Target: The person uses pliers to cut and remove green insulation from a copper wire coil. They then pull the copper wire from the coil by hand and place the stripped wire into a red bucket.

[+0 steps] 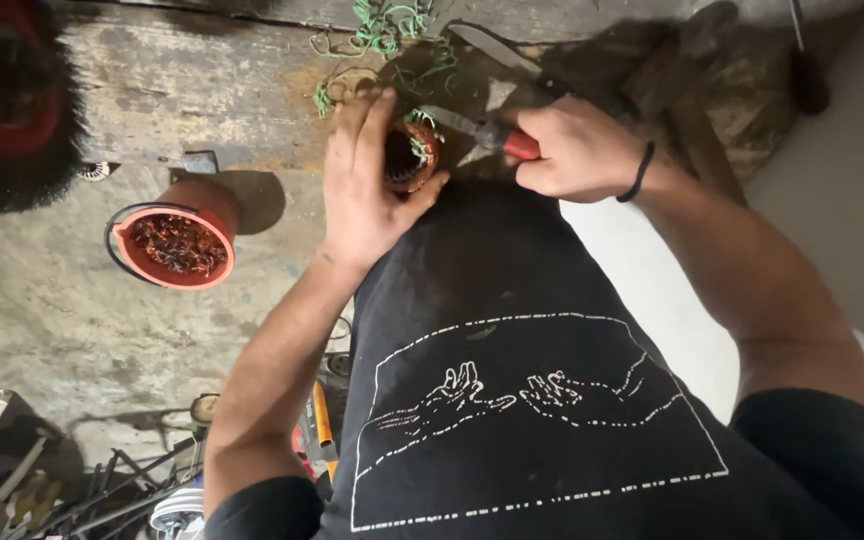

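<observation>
The left hand (362,185) wraps around a small round coil (410,157), a rusty-brown ring with green wire ends sticking out of its top. The fingers reach over the far side and the thumb presses the near side, so this grip is clamped on the coil. The coil sits at the near edge of the worn wooden surface (192,95), just in front of the person's black shirt (512,380).

The right hand (572,150) is closed in a fist on the red handle of a pair of cutters (482,130). The tool's metal tip points left and meets the top of the coil, among the green ends. A second metal arm of the tool rises toward the upper left, above the fist. A black band (640,172) circles the right wrist.

Loose green wire scraps (382,30) lie on the surface beyond the coil. To the left, on the concrete floor below, stands an orange bucket (177,245) filled with reddish copper bits. A dark round brush-like thing (12,100) fills the upper left corner. Metal rods and tools (152,480) lie jumbled at the lower left.
</observation>
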